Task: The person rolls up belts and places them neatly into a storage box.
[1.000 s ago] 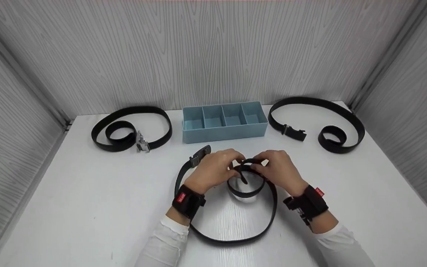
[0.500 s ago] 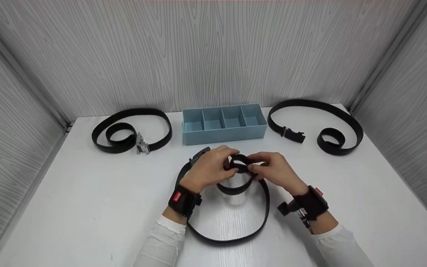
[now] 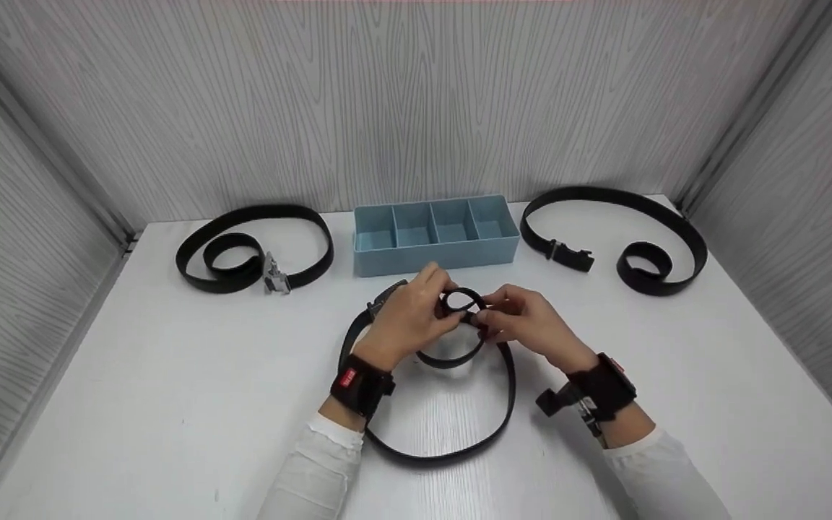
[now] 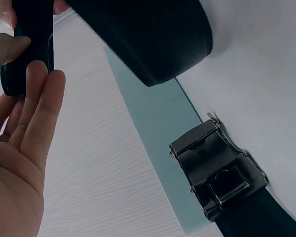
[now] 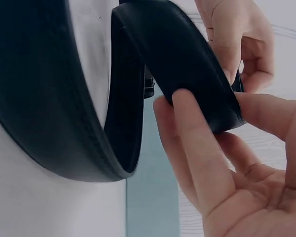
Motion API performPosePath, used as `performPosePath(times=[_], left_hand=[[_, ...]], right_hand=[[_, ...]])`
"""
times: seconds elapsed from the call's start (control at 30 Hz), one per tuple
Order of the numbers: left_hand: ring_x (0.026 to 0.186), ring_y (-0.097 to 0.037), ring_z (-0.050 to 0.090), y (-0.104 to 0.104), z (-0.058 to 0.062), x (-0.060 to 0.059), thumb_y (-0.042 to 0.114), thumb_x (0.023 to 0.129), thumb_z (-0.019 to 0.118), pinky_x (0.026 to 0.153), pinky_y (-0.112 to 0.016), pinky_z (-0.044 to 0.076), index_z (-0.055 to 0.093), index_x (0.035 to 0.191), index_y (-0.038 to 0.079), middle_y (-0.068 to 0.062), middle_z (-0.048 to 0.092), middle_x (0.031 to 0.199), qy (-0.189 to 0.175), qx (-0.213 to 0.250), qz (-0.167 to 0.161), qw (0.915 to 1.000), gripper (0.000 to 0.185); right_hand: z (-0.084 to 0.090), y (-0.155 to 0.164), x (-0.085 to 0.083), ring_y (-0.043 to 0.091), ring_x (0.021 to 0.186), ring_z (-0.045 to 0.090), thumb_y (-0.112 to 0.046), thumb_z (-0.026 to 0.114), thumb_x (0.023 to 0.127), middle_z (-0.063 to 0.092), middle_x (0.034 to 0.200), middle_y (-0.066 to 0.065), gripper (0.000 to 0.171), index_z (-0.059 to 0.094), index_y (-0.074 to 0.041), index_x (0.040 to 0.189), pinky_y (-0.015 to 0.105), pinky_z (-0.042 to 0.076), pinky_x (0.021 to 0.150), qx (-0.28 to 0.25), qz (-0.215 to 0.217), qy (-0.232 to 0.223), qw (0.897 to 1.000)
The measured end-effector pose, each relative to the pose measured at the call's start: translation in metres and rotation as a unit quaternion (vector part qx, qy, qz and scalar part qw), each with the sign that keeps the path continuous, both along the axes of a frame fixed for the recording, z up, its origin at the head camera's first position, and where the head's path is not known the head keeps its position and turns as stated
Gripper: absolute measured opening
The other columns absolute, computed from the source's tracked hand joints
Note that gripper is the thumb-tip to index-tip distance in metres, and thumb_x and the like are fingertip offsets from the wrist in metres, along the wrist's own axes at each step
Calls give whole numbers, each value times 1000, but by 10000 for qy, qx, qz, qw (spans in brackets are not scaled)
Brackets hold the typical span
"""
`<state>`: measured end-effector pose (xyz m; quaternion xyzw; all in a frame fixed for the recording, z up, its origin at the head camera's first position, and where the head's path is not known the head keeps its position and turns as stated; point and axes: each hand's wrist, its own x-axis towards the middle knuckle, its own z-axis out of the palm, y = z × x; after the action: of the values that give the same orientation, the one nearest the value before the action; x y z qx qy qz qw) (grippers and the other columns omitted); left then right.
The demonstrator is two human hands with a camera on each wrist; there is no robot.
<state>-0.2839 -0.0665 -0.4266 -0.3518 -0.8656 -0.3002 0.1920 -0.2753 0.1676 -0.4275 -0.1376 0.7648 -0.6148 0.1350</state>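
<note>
A black belt point(image 3: 459, 442) lies in a big loop on the white table point(image 3: 170, 375), and its tail end is wound into a small coil point(image 3: 461, 298) raised between my hands. My left hand point(image 3: 416, 314) pinches the coil's left side and my right hand point(image 3: 521, 321) pinches its right side. The dark metal buckle point(image 3: 380, 305) lies just behind my left hand. In the left wrist view the buckle point(image 4: 217, 173) rests against the blue box's wall point(image 4: 153, 123). In the right wrist view my thumb and fingers point(image 5: 197, 143) clamp the strap point(image 5: 177, 59).
A blue box point(image 3: 434, 254) with several compartments stands just behind the hands. A second black belt point(image 3: 315, 245) with a silver buckle point(image 3: 275, 278) lies at the back left, and a third belt point(image 3: 683, 231) with a black buckle point(image 3: 571, 256) at the back right. Grey panels wall the table.
Both hands have moved up and away towards the blue box. The coil between them has been wound smaller and tighter, and the big loop on the table has been drawn in.
</note>
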Motion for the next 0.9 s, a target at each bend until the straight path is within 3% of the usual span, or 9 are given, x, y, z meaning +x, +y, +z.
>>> performPosePath(times=[0.2, 0.37, 0.57, 0.67, 0.8, 0.9], left_hand=[[75, -17, 64, 4, -3, 1, 23, 86, 87, 66, -26, 54, 56, 102, 2, -8, 55, 97, 4, 141, -39, 9999, 40], [73, -16, 55, 9, -4, 3, 35, 76, 91, 66, -30, 50, 54, 95, 4, -6, 54, 92, -58, 196, 34, 9998, 51], [73, -14, 51, 11, -5, 3, 38, 70, 93, 67, -30, 49, 52, 90, 6, -4, 53, 89, -281, 264, 98, 9992, 57], [77, -14, 57, 9, -3, 3, 34, 72, 93, 69, -29, 51, 54, 92, 5, -4, 56, 90, -554, 358, -21, 9978, 52], [86, -13, 68, 3, 1, 2, 15, 82, 90, 74, -24, 55, 60, 96, 3, -5, 62, 96, -1083, 398, -387, 9926, 35], [90, -14, 71, 0, 4, 2, 13, 83, 89, 77, -24, 57, 65, 103, 4, -4, 66, 101, -1136, 166, -510, 9921, 32]], right_hand=[[-1, 1, -1, 26, 94, 76, -14, 73, 99, 72, 117, 20, 32, 65, 7, 122, 37, 61, 84, -423, -174, -173, 9988], [-3, 2, -2, 25, 98, 76, -13, 73, 100, 69, 126, 23, 36, 64, 10, 126, 37, 61, 86, -757, -215, -328, 9964], [-6, 1, -1, 24, 97, 76, -12, 75, 98, 73, 118, 22, 37, 64, 9, 126, 39, 61, 86, -916, -272, -454, 9944], [-6, 1, -2, 24, 94, 77, -12, 76, 97, 74, 114, 19, 37, 64, 10, 125, 38, 62, 84, -919, -348, -543, 9937], [-5, 5, -5, 23, 89, 77, -12, 78, 95, 73, 114, 20, 39, 66, 10, 125, 37, 62, 82, -834, -352, -636, 9939], [-6, 10, -6, 22, 86, 77, -12, 79, 94, 74, 114, 18, 41, 67, 11, 126, 37, 62, 82, -745, -214, -653, 9949]])
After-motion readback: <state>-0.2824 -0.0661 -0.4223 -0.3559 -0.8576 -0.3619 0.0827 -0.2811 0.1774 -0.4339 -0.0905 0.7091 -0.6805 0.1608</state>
